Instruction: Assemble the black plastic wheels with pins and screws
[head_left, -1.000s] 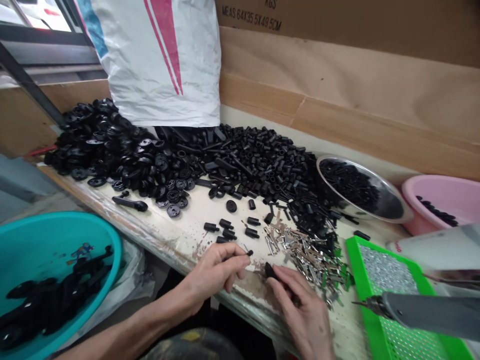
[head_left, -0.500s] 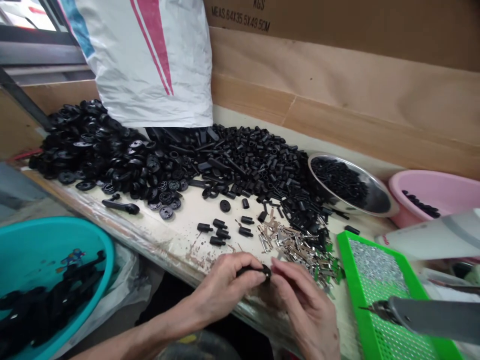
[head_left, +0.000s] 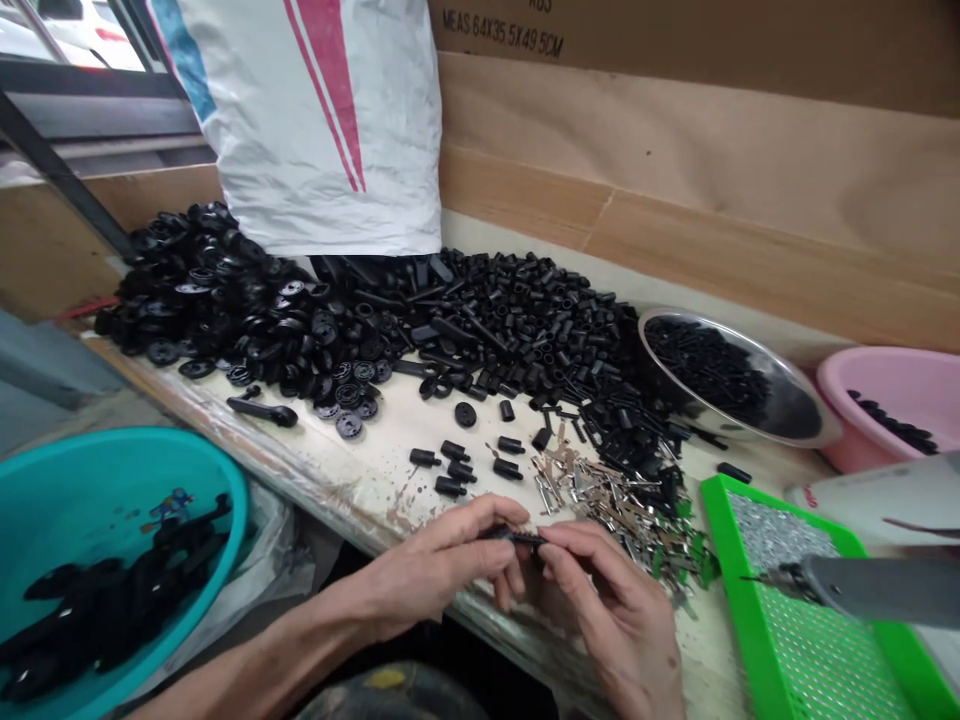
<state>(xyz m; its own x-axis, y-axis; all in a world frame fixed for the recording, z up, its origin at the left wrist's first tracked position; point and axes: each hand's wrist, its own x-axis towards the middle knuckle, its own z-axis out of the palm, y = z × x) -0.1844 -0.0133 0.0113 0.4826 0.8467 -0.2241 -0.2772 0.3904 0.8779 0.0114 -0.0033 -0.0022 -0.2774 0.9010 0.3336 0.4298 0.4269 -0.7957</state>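
Observation:
Near the table's front edge my left hand [head_left: 457, 555] grips a slim black plastic part [head_left: 517, 537], much of it covered by the fingers. My right hand [head_left: 611, 600] pinches the same part's right end between thumb and fingertips. Just beyond the hands, several black cylindrical knobs [head_left: 459, 470] with thin stems lie on the table. Small metal strips and pins [head_left: 607, 500] are heaped beyond my right hand. A black crank handle [head_left: 262, 412] rests farther left.
Piles of black discs [head_left: 247, 320] and short black tubes [head_left: 540, 310] cover the back, below a white sack [head_left: 330, 130]. A steel bowl [head_left: 799, 425], pink basin [head_left: 844, 380] and green tray [head_left: 739, 590] stand right, an electric screwdriver [head_left: 847, 585] over the tray. A teal tub [head_left: 236, 500] is left.
My left hand's fingers have shifted along the black part, and it now lies flatter between both hands. My right fingertips have closed on its end. The view has swung slightly left.

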